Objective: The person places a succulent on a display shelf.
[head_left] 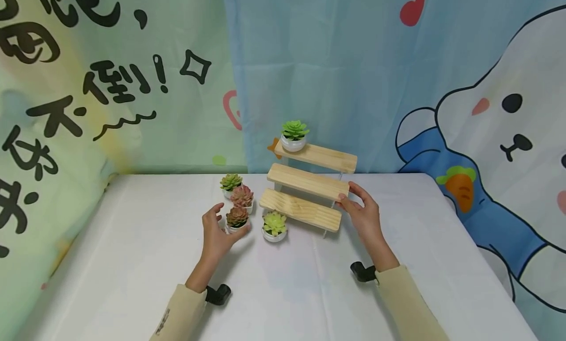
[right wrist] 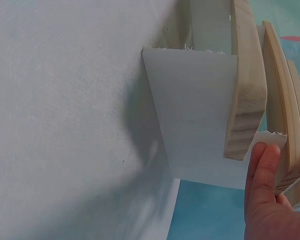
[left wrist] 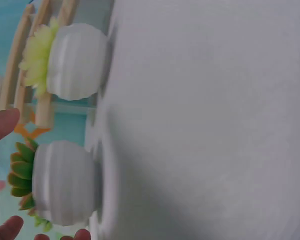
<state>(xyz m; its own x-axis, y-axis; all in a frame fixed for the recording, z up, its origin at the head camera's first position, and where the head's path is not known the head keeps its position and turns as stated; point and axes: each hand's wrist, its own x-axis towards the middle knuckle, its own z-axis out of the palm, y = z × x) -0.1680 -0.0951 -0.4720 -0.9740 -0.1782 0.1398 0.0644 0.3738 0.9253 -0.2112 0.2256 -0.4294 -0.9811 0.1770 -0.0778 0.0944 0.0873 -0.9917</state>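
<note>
If the left hand (head_left: 221, 238), spread loosely around a reddish-brown rosette succulent in a ribbed white pot (head_left: 237, 218) on the white cloth-covered table (head_left: 132, 262), closes off-centre, that pot might knock the dusty-pink rosette succulent (head_left: 242, 197) just behind. The right hand (head_left: 364, 218) pinches the right end of the pale wooden three-tier stand's (head_left: 300, 208) middle board; a tug could topple the bright-green succulent in a round white pot (head_left: 294, 134) on top. Count: five potted succulents, four on the table; three boards; one stand.

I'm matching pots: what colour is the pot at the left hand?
White; the pot at the left hand shows best in the left wrist view.
</note>
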